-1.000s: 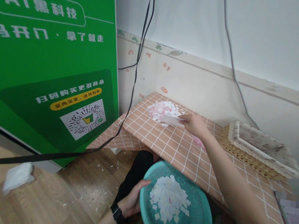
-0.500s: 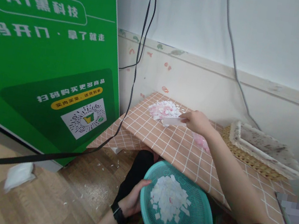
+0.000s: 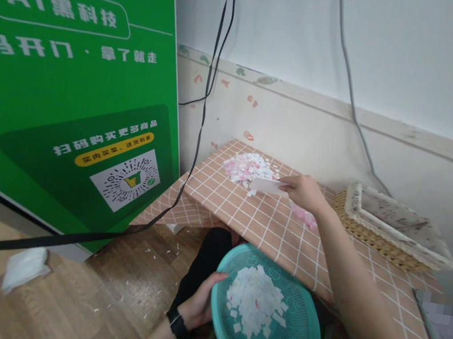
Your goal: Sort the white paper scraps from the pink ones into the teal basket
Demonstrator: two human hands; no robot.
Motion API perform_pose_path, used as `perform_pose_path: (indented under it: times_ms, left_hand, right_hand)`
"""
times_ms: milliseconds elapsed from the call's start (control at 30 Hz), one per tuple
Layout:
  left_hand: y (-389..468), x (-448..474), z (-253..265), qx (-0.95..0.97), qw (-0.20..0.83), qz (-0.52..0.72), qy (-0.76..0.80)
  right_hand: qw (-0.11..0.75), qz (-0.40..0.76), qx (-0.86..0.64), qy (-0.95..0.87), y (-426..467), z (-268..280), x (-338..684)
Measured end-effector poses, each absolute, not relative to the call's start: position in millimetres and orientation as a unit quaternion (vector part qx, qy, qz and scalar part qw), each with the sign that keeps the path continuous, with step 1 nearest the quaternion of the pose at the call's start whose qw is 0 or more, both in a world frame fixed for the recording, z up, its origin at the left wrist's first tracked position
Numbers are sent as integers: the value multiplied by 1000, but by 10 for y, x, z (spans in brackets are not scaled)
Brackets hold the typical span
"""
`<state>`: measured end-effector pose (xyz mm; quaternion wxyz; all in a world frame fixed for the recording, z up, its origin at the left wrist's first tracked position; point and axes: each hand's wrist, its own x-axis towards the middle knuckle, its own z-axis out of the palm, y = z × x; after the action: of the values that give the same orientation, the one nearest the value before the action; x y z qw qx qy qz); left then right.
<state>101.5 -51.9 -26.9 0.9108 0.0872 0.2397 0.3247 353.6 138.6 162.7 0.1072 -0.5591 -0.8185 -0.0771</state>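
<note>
On the far left part of the table, a heap of white and pink scraps lies loose. Below the near edge of the table, a colander holds many white scraps, gathered mostly toward its far left side. So, as I judge it, the work stands somewhere in the middle: one portion is in the colander, and another is outside it, on the table. Also a small pink pile lies to the right of the heap, partly hidden by the right hand.

That hand is closed, with thumb and fingers pinching the right end of a white card. The left end of the card comes to the near right side of the heap; whether it touches the scraps there, I cannot tell. The left hand is curled on the left rim of the colander and grips it, with most fingers hidden underneath. Farther right on the table stands a wicker basket.
</note>
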Motion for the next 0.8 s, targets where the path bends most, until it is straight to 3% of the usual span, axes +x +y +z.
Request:
perform_pose_path:
  times_ms: [200, 533, 800]
  left_hand:
    - [-514, 1017, -265, 87, 910, 315, 255]
    - [-515, 1025, -264, 82, 910, 327, 240]
    - [-517, 1021, -288, 83, 912, 325, 234]
  right_hand:
    - [126, -104, -575, -802, 1414, 1584, 3330]
    - [-6, -167, -550, -819, 1274, 1890, 3154]
    - [10, -183, -586, -789, 1327, 1823, 3281]
